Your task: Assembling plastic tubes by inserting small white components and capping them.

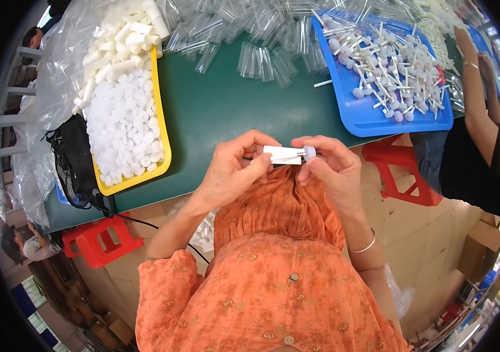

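Just beyond the table's near edge, my left hand [232, 170] is closed on a white foam-like cylinder [282, 156], lying roughly level between the two hands. Fingers and thumb of my right hand [336, 170] pinch a translucent white cap [309, 153] at the cylinder's right end. A thin stem shows between cap and cylinder; how far it sits inside I cannot tell. To the left, a yellow tray [165, 132] bears many small white caps [124, 126] with white cylinders [129, 44] heaped behind them. At the right, a blue tray [349, 111] carries capped white stems [399, 70].
Clear plastic tubes [261, 61] lie piled at the back of the green table [226, 105]. A black mesh bag [71, 158] rests left of the yellow tray. Red stools [106, 240] stand by the table. Another person's arm [478, 111] reaches in at the right.
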`<state>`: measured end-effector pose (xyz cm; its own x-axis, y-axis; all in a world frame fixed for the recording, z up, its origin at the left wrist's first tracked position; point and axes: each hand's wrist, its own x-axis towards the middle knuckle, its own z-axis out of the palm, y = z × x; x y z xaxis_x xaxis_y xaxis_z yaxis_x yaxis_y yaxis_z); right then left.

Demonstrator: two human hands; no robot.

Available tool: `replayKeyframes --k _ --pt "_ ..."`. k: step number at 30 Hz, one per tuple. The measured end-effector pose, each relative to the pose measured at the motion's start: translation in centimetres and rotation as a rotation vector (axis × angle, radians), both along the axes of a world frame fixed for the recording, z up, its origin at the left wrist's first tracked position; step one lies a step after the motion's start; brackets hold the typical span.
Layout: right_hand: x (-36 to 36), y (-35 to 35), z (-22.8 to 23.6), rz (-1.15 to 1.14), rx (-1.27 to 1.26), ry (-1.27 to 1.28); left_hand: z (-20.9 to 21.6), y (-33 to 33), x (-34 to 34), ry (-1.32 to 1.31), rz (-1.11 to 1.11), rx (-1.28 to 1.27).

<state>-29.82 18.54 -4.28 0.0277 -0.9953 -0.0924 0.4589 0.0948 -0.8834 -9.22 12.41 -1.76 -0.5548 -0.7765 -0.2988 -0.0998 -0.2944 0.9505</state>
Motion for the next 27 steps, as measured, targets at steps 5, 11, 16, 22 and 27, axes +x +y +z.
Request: replayKeyframes --k 5,11,16,22,27 --pt "0.8 0.3 -0.9 -0.084 -0.006 -0.031 -0.2 1.2 -1.0 0.044 0.099 -0.023" --pt "1.1 0.3 -1.8 -0.137 0.005 -0.049 -1.4 1.6 -0.8 -0.224 0.045 -0.699" --pt "1.2 0.9 -2.4 -0.148 -0.253 0.124 -1.4 1.6 -0.3 -0.117 0.031 -0.316" --pt "0.7 1.4 -2.4 -0.134 -0.389 0.449 -1.4 1.6 -0.1 -0.001 0.023 -0.049" --pt "0.6 1.0 -1.9 -0.122 -0.407 0.478 -0.7 1.8 -0.3 0.049 0.012 0.053"
